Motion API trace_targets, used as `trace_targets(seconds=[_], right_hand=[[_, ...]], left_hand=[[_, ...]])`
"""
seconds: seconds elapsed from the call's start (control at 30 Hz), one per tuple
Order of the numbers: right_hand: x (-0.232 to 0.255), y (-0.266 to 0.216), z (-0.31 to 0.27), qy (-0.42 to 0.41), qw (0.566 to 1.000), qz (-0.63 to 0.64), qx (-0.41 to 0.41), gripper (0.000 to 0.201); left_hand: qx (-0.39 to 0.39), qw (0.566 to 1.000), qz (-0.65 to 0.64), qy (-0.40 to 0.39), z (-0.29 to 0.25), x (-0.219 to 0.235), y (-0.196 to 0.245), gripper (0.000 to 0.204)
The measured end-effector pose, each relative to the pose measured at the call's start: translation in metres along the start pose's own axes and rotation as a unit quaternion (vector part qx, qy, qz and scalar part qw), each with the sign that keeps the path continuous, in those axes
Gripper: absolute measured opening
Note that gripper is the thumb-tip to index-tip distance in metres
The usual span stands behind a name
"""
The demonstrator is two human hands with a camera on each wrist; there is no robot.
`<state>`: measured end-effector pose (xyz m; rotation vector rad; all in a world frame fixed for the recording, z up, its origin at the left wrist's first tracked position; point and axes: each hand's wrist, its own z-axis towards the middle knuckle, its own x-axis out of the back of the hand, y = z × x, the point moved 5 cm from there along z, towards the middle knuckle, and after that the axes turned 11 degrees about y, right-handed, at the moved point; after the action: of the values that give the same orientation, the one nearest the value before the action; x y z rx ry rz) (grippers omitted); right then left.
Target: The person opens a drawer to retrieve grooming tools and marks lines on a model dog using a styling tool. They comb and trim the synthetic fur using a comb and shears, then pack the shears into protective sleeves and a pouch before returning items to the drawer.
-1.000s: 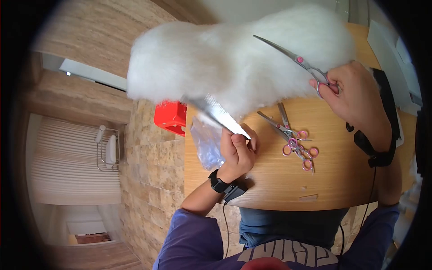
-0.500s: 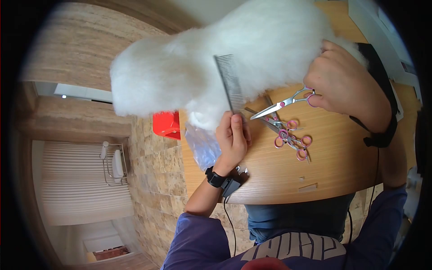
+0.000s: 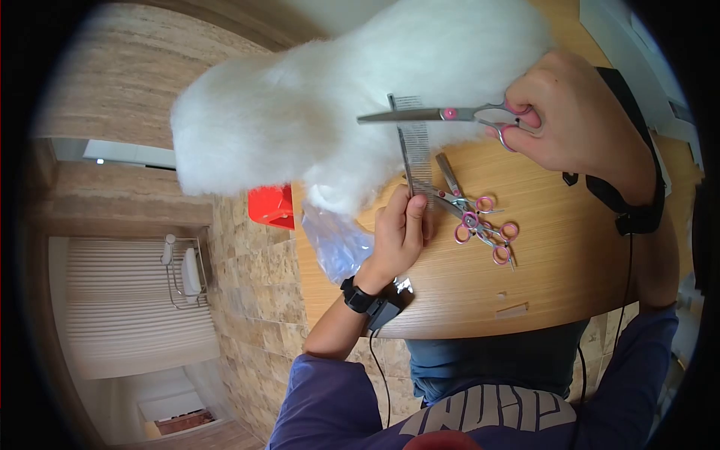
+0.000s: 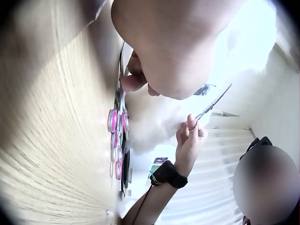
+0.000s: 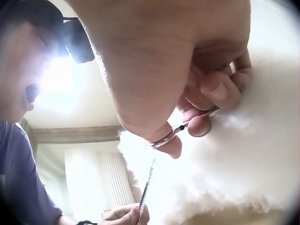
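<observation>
My left hand pinches the lower end of a metal comb, whose teeth face right in the head view. A large mass of fluffy white fur lies behind the comb. With thumb and fingers in the pink-lined rings, my right hand holds a pair of scissors. The scissor blades lie together and point left, crossing over the upper part of the comb in the head view. In the right wrist view the thumb sits through a scissor ring, and the comb stands up from the left hand.
Several more scissors with pink rings lie in a pile on the wooden table, right of my left hand. A clear plastic bag is at the table's left edge. A red container stands beyond that edge, below the fur.
The comb swung from slanting low to nearly upright before the fur. The scissors dipped toward the pile, then rose to lie level across the comb; their blades now point left.
</observation>
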<state>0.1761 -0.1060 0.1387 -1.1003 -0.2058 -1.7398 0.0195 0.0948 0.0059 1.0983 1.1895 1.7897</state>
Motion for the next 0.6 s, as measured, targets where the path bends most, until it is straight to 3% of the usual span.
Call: trace_targets(seconds=[0.03,0.17,0.23,0.33,0.6], right_hand=[[0.008,-0.008,-0.002,0.064,0.994,-0.042,0.076,0.033],[0.016,-0.010,0.001,-0.015,0.992,-0.092,0.089,0.032],[0.023,-0.014,0.001,0.064,0.985,-0.108,0.120,0.036],[0.025,-0.015,0.001,0.089,0.974,-0.153,0.141,0.039],[0.030,-0.020,-0.001,0.084,0.963,-0.230,0.109,0.032]], left_hand=[[-0.008,1.000,0.004,-0.003,0.000,0.002,-0.001,0.023],[-0.043,0.999,0.004,0.011,-0.002,0.004,-0.003,0.024],[-0.043,0.999,-0.003,0.022,-0.002,0.005,-0.001,0.026],[-0.048,0.998,0.002,0.038,-0.003,0.006,0.006,0.028],[-0.046,0.998,0.007,0.043,-0.005,0.009,0.003,0.028]])
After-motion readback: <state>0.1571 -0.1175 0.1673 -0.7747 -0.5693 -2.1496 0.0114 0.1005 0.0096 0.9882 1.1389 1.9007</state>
